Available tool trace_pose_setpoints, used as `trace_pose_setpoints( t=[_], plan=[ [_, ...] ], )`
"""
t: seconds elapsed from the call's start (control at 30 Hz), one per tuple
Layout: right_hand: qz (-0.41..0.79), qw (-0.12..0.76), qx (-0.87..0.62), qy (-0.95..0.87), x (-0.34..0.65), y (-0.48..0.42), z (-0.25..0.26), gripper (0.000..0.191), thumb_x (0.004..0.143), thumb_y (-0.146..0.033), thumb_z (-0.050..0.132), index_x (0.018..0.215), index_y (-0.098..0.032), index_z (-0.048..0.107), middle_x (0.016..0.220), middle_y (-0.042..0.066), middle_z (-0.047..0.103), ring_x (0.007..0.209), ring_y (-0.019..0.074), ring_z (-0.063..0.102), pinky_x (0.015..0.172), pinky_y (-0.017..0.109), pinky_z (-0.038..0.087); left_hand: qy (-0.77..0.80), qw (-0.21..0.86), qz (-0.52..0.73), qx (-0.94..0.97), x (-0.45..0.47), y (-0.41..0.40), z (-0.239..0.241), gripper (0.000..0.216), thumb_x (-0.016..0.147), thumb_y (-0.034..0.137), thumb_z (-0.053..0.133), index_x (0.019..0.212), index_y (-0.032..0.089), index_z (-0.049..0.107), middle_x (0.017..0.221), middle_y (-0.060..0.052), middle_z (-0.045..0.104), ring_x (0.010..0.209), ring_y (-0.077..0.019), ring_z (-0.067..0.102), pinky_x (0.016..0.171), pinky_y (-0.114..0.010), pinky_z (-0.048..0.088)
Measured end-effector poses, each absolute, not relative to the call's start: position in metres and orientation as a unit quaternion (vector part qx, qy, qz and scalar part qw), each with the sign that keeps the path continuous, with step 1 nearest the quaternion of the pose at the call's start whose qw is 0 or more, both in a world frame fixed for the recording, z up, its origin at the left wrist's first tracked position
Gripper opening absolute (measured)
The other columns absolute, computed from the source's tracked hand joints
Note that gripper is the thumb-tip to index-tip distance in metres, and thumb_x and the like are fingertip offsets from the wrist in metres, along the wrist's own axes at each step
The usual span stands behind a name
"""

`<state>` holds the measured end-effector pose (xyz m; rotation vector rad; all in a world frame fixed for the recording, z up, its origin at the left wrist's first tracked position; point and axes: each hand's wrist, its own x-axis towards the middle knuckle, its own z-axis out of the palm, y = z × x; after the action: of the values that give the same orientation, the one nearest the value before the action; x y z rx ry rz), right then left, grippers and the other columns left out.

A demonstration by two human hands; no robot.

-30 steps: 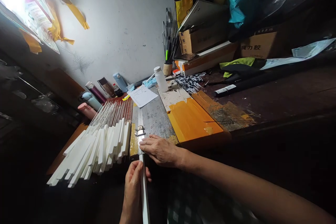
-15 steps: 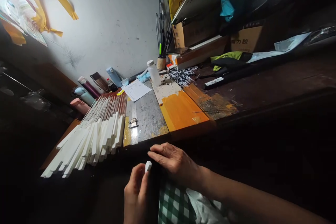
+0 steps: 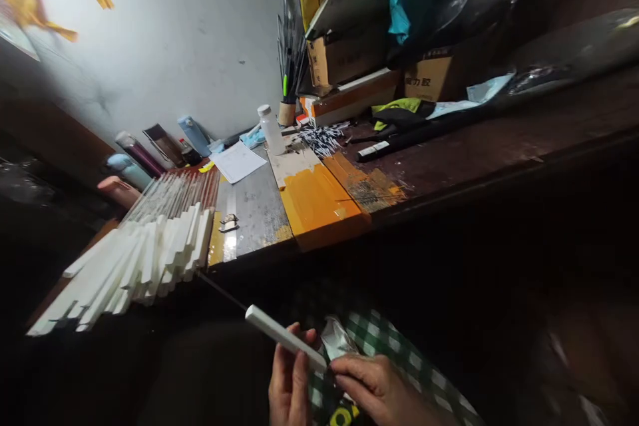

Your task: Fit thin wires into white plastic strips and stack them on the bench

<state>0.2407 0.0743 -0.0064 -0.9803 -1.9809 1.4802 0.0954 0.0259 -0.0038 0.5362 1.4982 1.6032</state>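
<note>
A white square stick (image 3: pixel 279 331) with a thin rod (image 3: pixel 222 289) out of its far end slants across my lap. My left hand (image 3: pixel 287 389) is closed around the stick's lower half, thumb and fingers on its sides. At the stick's near end my right hand (image 3: pixel 377 383) has thumb and forefinger pinched together; whether they grip the stick's tip or something small is hidden. Below the hands is a yellow-and-black object (image 3: pixel 344 415), partly cut off. A pile of similar white sticks with thin rods (image 3: pixel 144 253) lies on the table's left side.
Taped boards (image 3: pixel 324 200) lie along the table edge, with a metal clip (image 3: pixel 229 223), a paper sheet (image 3: pixel 238 161) and a white bottle (image 3: pixel 271 130) on them. Black-and-white thin pieces (image 3: pixel 323 140) lie behind. Flasks (image 3: pixel 140 153) stand left; boxes (image 3: pixel 349 60) are stacked at the back.
The white stick, earlier seen end-on in my left hand, now lies slantwise with its rod pointing up-left. My right hand has come down to the stick's near end. The view has shifted right.
</note>
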Motion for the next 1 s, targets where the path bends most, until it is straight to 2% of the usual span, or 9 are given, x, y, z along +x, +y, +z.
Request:
trace_pose_setpoints(
  t=[0.07, 0.17, 0.3, 0.4, 0.47, 0.53, 0.7, 0.87, 1.0],
  plan=[
    [0.544, 0.247, -0.385, -0.704, 0.246, 0.067, -0.016, 0.023, 0.095, -0.029, 0.046, 0.092, -0.025, 0.068, 0.082, -0.001, 0.068, 0.074, 0.0152, 0.063, 0.066, 0.023, 0.049, 0.576, 0.48, 0.634, 0.189, 0.093, 0.027, -0.002, 0.041, 0.073, 0.049, 0.07, 0.104, 0.022, 0.066, 0.079, -0.005, 0.071, 0.078, -0.0196, 0.066, 0.074, -0.027, 0.05],
    [0.5, 0.275, -0.483, -0.665, 0.26, 0.07, -0.038, 0.02, 0.094, -0.03, 0.046, 0.096, -0.025, 0.065, 0.09, 0.001, 0.065, 0.081, 0.0175, 0.061, 0.074, 0.028, 0.046, 0.601, 0.471, 0.608, 0.217, 0.079, 0.022, -0.001, 0.039, 0.077, 0.048, 0.067, 0.106, 0.022, 0.065, 0.074, 0.0, 0.066, 0.072, -0.0138, 0.06, 0.07, -0.021, 0.046],
    [0.484, 0.268, -0.55, -0.626, 0.273, 0.074, -0.066, 0.016, 0.084, -0.036, 0.061, 0.093, -0.024, 0.065, 0.082, 0.001, 0.059, 0.073, 0.0201, 0.057, 0.071, 0.033, 0.043, 0.638, 0.471, 0.51, 0.331, 0.057, 0.006, -0.012, 0.036, 0.081, 0.048, 0.061, 0.105, 0.021, 0.068, 0.064, 0.001, 0.057, 0.064, -0.0135, 0.051, 0.065, -0.021, 0.043],
    [0.521, 0.288, -0.535, -0.6, 0.269, 0.075, -0.074, 0.018, 0.079, -0.038, 0.065, 0.092, -0.025, 0.067, 0.09, 0.002, 0.06, 0.084, 0.0222, 0.057, 0.08, 0.034, 0.042, 0.648, 0.496, 0.438, 0.377, 0.047, -0.007, -0.03, 0.04, 0.079, 0.051, 0.061, 0.103, 0.02, 0.071, 0.059, 0.002, 0.054, 0.059, -0.0142, 0.047, 0.062, -0.023, 0.041],
    [0.558, 0.308, -0.518, -0.57, 0.263, 0.077, -0.073, 0.019, 0.082, -0.04, 0.06, 0.087, -0.023, 0.068, 0.09, 0.003, 0.062, 0.088, 0.0224, 0.057, 0.083, 0.033, 0.041, 0.658, 0.511, 0.396, 0.386, 0.041, -0.016, -0.042, 0.044, 0.078, 0.053, 0.061, 0.104, 0.019, 0.071, 0.06, 0.001, 0.054, 0.059, -0.0146, 0.047, 0.061, -0.024, 0.041],
    [0.61, 0.32, -0.501, -0.524, 0.26, 0.081, -0.07, 0.026, 0.085, -0.044, 0.055, 0.085, -0.021, 0.066, 0.081, 0.003, 0.062, 0.08, 0.0202, 0.058, 0.076, 0.031, 0.043, 0.665, 0.529, 0.354, 0.392, 0.033, -0.023, -0.054, 0.048, 0.078, 0.056, 0.059, 0.107, 0.02, 0.071, 0.063, 0.0, 0.057, 0.06, -0.0154, 0.048, 0.06, -0.024, 0.042],
    [0.751, 0.309, -0.418, -0.407, 0.26, 0.086, -0.063, 0.038, 0.089, -0.05, 0.048, 0.096, -0.017, 0.065, 0.074, 0.002, 0.063, 0.064, 0.0137, 0.058, 0.061, 0.026, 0.044, 0.654, 0.57, 0.22, 0.447, 0.012, -0.035, -0.065, 0.054, 0.077, 0.062, 0.055, 0.111, 0.023, 0.07, 0.069, -0.003, 0.063, 0.066, -0.0196, 0.055, 0.063, -0.027, 0.048],
    [0.828, 0.27, -0.332, -0.362, 0.256, 0.079, -0.06, 0.024, 0.074, -0.036, 0.072, 0.089, -0.016, 0.071, 0.071, 0.0, 0.065, 0.065, 0.0128, 0.059, 0.064, 0.025, 0.046, 0.669, 0.567, 0.161, 0.452, 0.012, -0.032, -0.054, 0.051, 0.074, 0.057, 0.061, 0.111, 0.025, 0.07, 0.093, -0.005, 0.069, 0.084, -0.0229, 0.058, 0.081, -0.03, 0.049],
    [0.824, 0.313, -0.319, -0.349, 0.251, 0.075, -0.062, 0.025, 0.07, -0.034, 0.076, 0.087, -0.017, 0.071, 0.071, -0.002, 0.063, 0.066, 0.011, 0.054, 0.063, 0.021, 0.043, 0.668, 0.566, 0.161, 0.456, 0.009, -0.03, -0.052, 0.051, 0.076, 0.057, 0.058, 0.112, 0.023, 0.069, 0.088, -0.005, 0.068, 0.079, -0.0213, 0.059, 0.073, -0.029, 0.05]
  ],
)
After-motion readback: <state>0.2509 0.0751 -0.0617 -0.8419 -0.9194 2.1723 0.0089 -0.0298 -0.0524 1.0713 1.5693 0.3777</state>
